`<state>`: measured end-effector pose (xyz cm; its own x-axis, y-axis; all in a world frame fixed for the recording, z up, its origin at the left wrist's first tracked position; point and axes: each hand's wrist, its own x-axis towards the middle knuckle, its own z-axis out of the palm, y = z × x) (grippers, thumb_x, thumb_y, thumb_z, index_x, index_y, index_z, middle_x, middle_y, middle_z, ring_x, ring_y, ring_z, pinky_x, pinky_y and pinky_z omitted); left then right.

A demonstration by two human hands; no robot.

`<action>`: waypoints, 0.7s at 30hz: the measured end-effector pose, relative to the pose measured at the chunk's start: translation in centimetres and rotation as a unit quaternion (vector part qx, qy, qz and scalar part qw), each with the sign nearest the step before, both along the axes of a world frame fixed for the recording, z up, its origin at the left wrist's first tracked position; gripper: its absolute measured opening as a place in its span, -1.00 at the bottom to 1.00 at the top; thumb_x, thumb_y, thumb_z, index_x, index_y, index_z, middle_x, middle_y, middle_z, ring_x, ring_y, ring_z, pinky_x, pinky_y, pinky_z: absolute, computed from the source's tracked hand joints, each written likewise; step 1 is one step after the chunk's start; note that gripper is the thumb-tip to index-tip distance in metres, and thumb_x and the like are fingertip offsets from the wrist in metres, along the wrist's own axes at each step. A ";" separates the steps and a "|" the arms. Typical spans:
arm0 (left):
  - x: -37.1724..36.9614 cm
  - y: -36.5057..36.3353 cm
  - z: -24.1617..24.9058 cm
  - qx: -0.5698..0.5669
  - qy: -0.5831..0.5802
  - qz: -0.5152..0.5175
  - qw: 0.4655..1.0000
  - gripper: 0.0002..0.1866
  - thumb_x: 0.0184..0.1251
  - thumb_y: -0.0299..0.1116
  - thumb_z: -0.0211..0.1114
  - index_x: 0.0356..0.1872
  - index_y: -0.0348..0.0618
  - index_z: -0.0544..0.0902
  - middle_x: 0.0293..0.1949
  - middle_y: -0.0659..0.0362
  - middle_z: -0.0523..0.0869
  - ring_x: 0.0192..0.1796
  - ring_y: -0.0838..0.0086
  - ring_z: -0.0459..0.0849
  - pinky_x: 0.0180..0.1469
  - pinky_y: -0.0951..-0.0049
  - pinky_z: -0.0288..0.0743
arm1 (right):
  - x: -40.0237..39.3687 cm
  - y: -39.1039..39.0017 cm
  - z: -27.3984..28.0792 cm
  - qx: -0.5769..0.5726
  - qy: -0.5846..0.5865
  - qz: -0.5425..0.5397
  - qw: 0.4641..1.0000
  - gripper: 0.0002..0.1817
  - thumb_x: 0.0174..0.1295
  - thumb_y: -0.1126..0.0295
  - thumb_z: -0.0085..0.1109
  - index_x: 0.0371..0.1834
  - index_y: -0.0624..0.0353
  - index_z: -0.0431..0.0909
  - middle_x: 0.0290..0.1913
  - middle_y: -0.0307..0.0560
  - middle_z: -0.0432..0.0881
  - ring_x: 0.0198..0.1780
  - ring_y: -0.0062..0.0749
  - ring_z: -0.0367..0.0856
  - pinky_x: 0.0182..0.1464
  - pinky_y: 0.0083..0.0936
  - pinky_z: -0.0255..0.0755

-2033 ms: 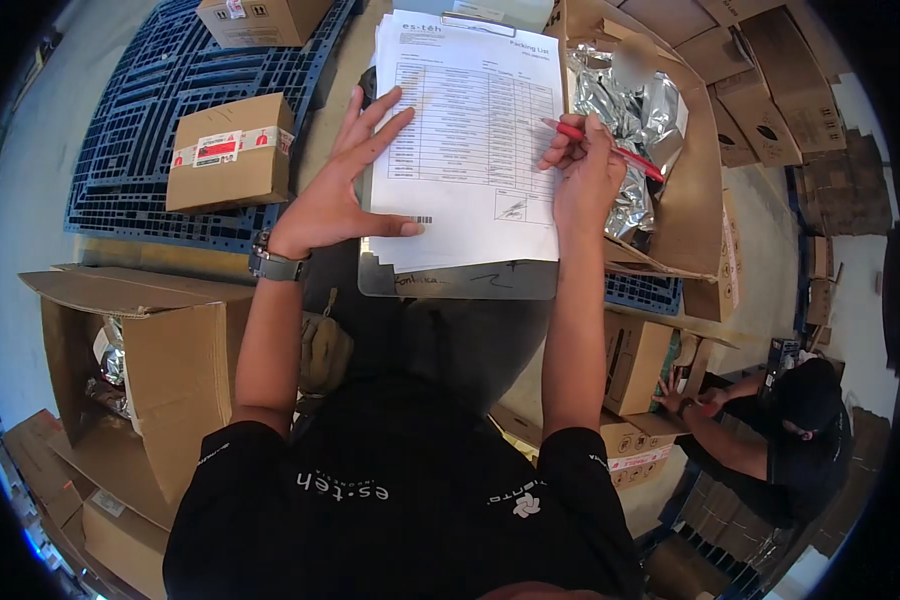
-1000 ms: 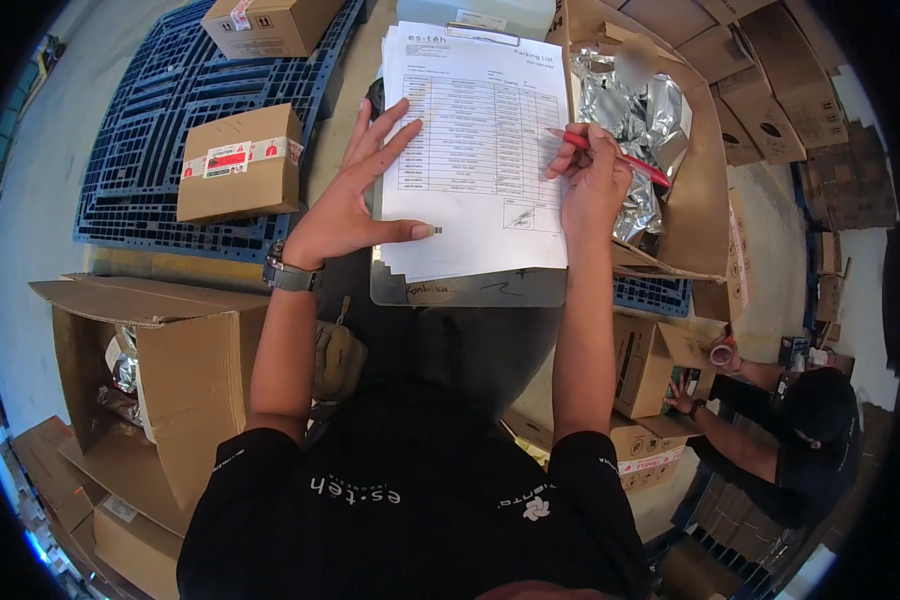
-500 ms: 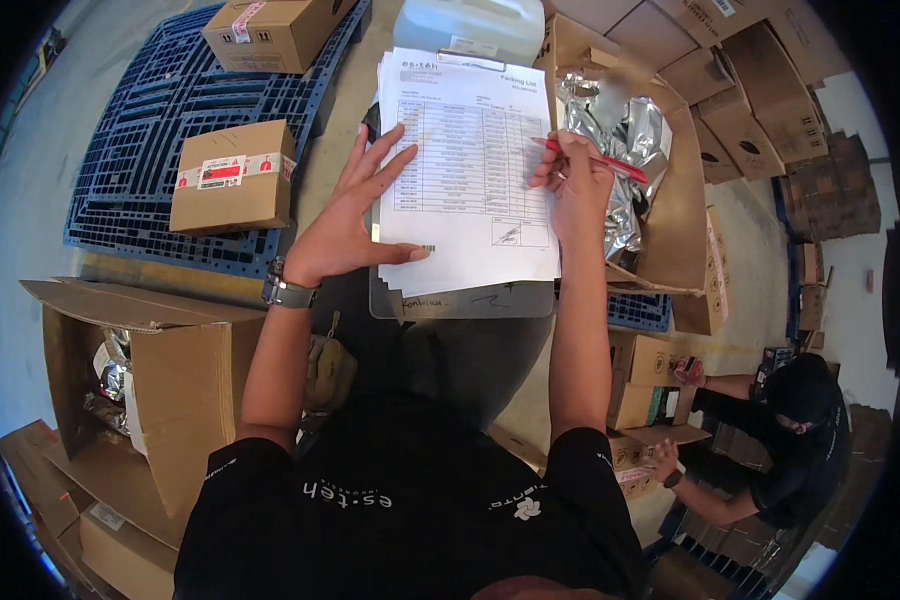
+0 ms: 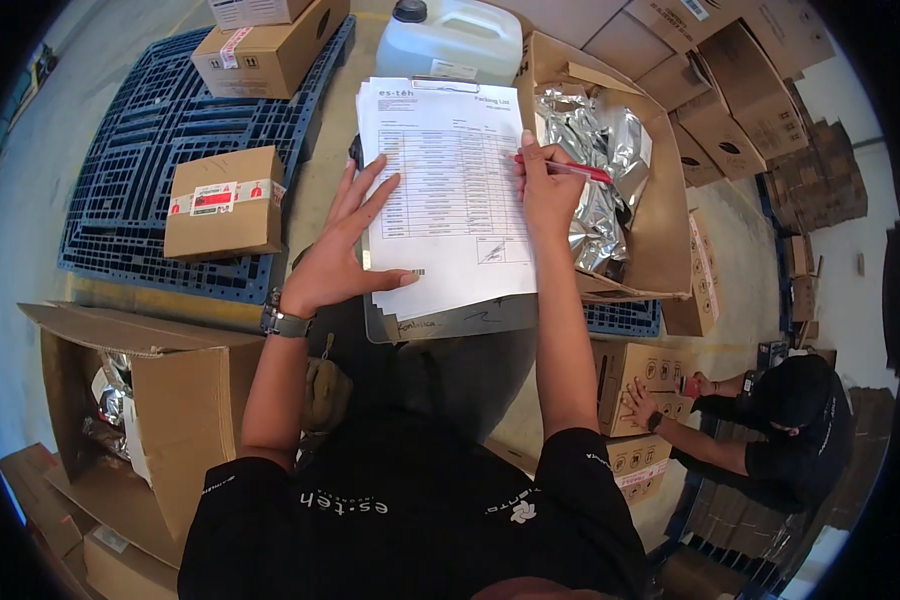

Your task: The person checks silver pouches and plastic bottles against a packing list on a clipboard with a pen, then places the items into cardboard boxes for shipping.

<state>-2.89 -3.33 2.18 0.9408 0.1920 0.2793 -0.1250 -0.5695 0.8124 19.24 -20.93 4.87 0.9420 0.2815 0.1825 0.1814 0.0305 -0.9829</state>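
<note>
A packing list (image 4: pixel 448 215), a printed table on white sheets, lies clipped to a clear clipboard (image 4: pixel 450 322) in front of me. My left hand (image 4: pixel 338 262) rests flat over its left side, fingers spread and thumb on the paper near a small barcode. On the right, my right hand (image 4: pixel 550 190) is closed around a red pen (image 4: pixel 582 171), whose tip is at the table's right columns. A signature shows in a box at the lower right of the sheet. What supports the clipboard from below is mostly hidden.
An open carton (image 4: pixel 660 240) of silver foil packs (image 4: pixel 595 205) stands at right, beside a jerrycan (image 4: pixel 450 40). Cartons sit on a blue pallet (image 4: pixel 120 130) at left. An open box (image 4: pixel 195 420) is lower left. A co-worker (image 4: pixel 795 430) handles a carton at right.
The clipboard and both hands appear slightly lower and further left as the view shifts. The pen has moved a little up the sheet. The co-worker's hand now lies on a closed carton.
</note>
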 end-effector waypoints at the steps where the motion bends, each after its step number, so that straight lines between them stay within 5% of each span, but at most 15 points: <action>1: 0.0 0.0 0.0 0.000 -0.004 0.000 1.000 0.15 -0.16 -0.19 0.71 0.59 0.04 0.29 0.67 0.04 0.04 0.70 -0.03 -0.25 0.64 -0.08 -0.18 | 0.1 0.0 -0.2 -0.006 -0.005 0.002 1.000 -0.59 0.38 0.20 0.38 -0.55 0.19 0.50 -0.60 -0.21 0.58 -0.64 -0.70 0.40 -0.62 -0.67 0.24; 18: 0.0 0.0 0.0 0.009 -0.007 0.002 1.000 0.16 -0.17 -0.17 0.70 0.59 0.02 0.28 0.66 0.04 0.04 0.70 -0.02 -0.23 0.63 -0.10 -0.17 | 0.9 0.2 -1.3 -0.115 -0.185 -0.010 0.976 -0.55 0.40 0.26 0.30 -0.63 0.30 0.54 -0.67 -0.13 0.59 -0.62 -0.52 0.48 -0.49 -0.47 0.34; 21: 0.0 0.1 -0.2 0.018 -0.007 -0.006 1.000 0.18 -0.15 -0.10 0.71 0.60 0.05 0.25 0.67 0.06 0.02 0.69 -0.10 -0.28 0.63 -0.13 -0.15 | 0.7 0.1 -1.3 -0.136 -0.190 -0.019 0.972 -0.52 0.43 0.20 0.31 -0.61 0.25 0.46 -0.63 -0.20 0.56 -0.59 -0.64 0.39 -0.50 -0.56 0.30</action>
